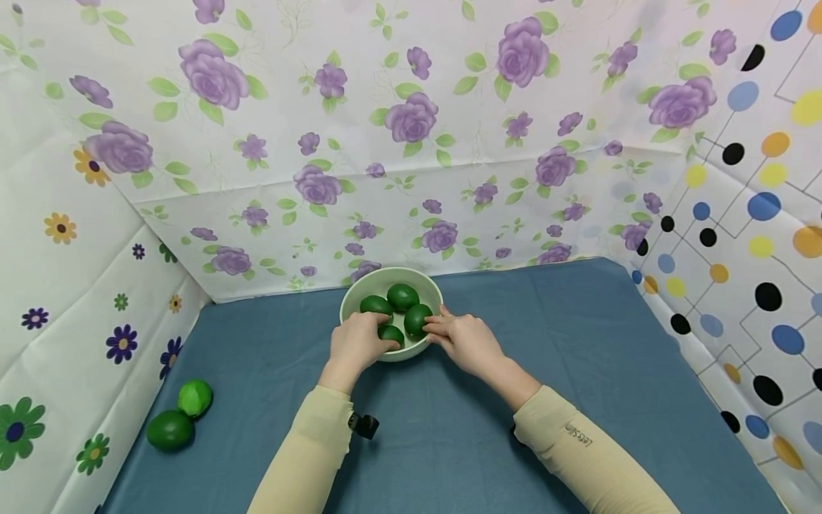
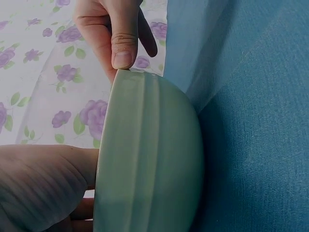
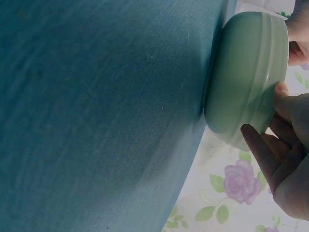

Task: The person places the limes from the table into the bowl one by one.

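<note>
A pale green bowl (image 1: 355, 291) stands on the blue cloth near the back wall. Inside it lie several dark green oval fruits that look like avocados (image 1: 402, 297). My left hand (image 1: 359, 343) reaches over the bowl's left rim, thumb and fingers around the nearest avocado (image 1: 390, 334); the bowl wall hides its fingertips in the left wrist view. On the opposite side, my right hand (image 1: 465, 341) grips the rim, its thumb (image 3: 281, 89) at the edge. Some of its fingertips reach over to the right-hand avocado (image 1: 416, 323), while one finger (image 3: 256, 142) extends outside the bowl.
Near the left edge of the blue cloth (image 1: 449, 442), a bright green lime-like fruit (image 1: 195, 397) touches another dark green avocado (image 1: 170, 430). Floral sheets (image 1: 270, 143) rise behind and at the left, and a dotted sheet (image 1: 758, 243) borders the right.
</note>
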Demonstrator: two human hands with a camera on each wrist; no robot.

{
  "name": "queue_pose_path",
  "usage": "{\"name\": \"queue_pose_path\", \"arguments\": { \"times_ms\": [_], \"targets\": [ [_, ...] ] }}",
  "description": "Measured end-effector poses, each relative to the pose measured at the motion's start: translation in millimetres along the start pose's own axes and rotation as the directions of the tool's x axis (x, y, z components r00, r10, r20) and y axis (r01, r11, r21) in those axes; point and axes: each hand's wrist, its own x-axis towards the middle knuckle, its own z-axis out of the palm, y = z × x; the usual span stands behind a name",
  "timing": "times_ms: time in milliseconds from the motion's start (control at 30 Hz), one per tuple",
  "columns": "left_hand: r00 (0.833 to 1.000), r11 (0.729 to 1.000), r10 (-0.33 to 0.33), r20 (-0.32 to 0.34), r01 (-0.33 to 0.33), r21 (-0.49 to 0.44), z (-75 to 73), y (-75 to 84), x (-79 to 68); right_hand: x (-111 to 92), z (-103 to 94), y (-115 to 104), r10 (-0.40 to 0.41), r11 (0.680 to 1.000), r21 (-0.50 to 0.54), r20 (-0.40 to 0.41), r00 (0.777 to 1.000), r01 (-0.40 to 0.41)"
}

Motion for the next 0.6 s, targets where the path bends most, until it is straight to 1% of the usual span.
{"name": "queue_pose_path", "arguments": {
  "times_ms": [167,367,600],
  "targets": [
    [1.000,1.000,0.010,-0.019,-0.010,0.000,0.1,0.0,-1.2,-0.2,-1.1,-0.7,-0.001,1.000,0.004,-0.007,1.000,0.001],
    [0.999,1.000,0.015,-0.028,-0.015,-0.003,0.5,-0.5,-2.6,-0.1,-0.4,-0.7,-0.002,1.000,-0.010,0.001,1.000,0.002],
    [0.999,1.000,0.016,-0.038,-0.017,-0.007,0.6,-0.8,-4.0,-0.1,-1.0,-1.1,-0.002,1.000,-0.003,0.000,1.000,0.002]
  ]
}}
